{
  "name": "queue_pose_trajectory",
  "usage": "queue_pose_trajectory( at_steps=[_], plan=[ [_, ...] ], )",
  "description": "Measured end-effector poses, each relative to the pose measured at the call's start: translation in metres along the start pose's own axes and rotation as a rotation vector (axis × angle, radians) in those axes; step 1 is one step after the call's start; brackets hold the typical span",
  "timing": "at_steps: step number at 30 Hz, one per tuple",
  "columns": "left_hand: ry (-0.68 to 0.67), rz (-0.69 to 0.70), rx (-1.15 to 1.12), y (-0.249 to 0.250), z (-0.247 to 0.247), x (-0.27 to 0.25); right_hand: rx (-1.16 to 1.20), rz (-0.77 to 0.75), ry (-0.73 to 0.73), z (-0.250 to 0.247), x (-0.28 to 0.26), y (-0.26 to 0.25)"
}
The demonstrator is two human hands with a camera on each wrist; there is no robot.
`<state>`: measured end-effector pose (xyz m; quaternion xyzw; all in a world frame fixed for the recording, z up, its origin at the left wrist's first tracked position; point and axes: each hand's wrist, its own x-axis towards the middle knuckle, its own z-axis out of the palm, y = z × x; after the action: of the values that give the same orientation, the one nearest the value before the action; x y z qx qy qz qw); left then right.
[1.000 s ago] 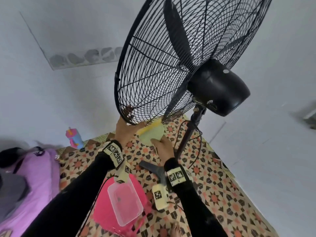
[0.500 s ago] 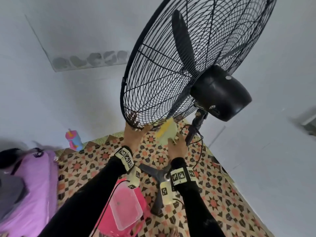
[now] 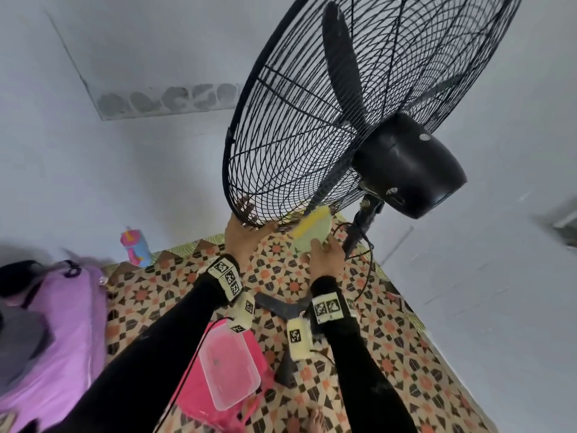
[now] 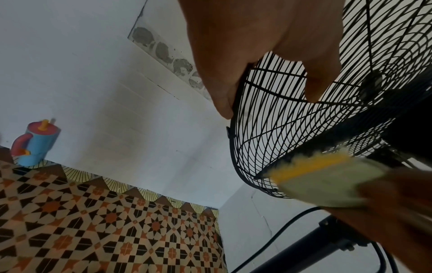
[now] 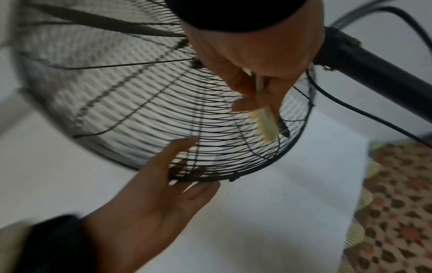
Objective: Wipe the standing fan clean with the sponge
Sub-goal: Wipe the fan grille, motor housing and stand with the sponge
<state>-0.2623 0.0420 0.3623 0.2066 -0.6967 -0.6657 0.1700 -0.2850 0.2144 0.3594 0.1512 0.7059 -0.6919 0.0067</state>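
Observation:
The black standing fan's wire cage (image 3: 312, 135) tilts over the floor, with its motor housing (image 3: 409, 167) behind. My left hand (image 3: 254, 220) grips the cage's bottom rim, thumb on the near side and fingers on the far side; in the left wrist view that hand (image 4: 257, 55) straddles the cage (image 4: 304, 129). My right hand (image 3: 323, 245) holds a yellow and pale green sponge (image 3: 313, 229) against the underside of the cage near the pole. The right wrist view shows the sponge (image 5: 266, 123) edge-on against the wires, pinched in my right hand (image 5: 257, 83).
The fan pole (image 3: 362, 220) and its cord (image 3: 365, 270) run just right of my right hand. A clear plastic container (image 3: 229, 367) lies on something pink below my arms. A purple bag (image 3: 53, 332) lies at left, a blue and pink cup (image 3: 135, 246) by the wall.
My right hand has carried the sponge up and to the right along the cage's underside. My left hand keeps its hold on the rim.

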Motion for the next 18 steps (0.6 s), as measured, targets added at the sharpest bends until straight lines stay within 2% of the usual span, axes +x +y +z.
queue_pose_trajectory(
  at_steps=[3,7,12,14,16,18],
  plan=[
    [0.034,0.014,0.046,-0.001,0.004,-0.003,-0.054,-0.018,-0.038,0.012,0.002,-0.008],
    [0.034,0.006,0.067,-0.005,0.006,-0.005,-0.023,-0.046,-0.068,-0.006,-0.007,0.003],
    [0.033,-0.003,0.055,-0.011,0.011,-0.007,-0.122,0.031,0.019,-0.007,0.017,0.006],
    [0.045,0.004,0.067,-0.011,0.011,-0.007,-0.124,-0.003,-0.039,0.004,0.014,-0.003],
    [0.059,0.014,0.080,-0.009,0.009,-0.006,-0.146,-0.043,-0.037,0.007,0.004,-0.009],
    [0.054,0.015,0.085,-0.009,0.008,-0.005,-0.074,-0.019,-0.050,-0.003,-0.005,-0.005]
  ],
)
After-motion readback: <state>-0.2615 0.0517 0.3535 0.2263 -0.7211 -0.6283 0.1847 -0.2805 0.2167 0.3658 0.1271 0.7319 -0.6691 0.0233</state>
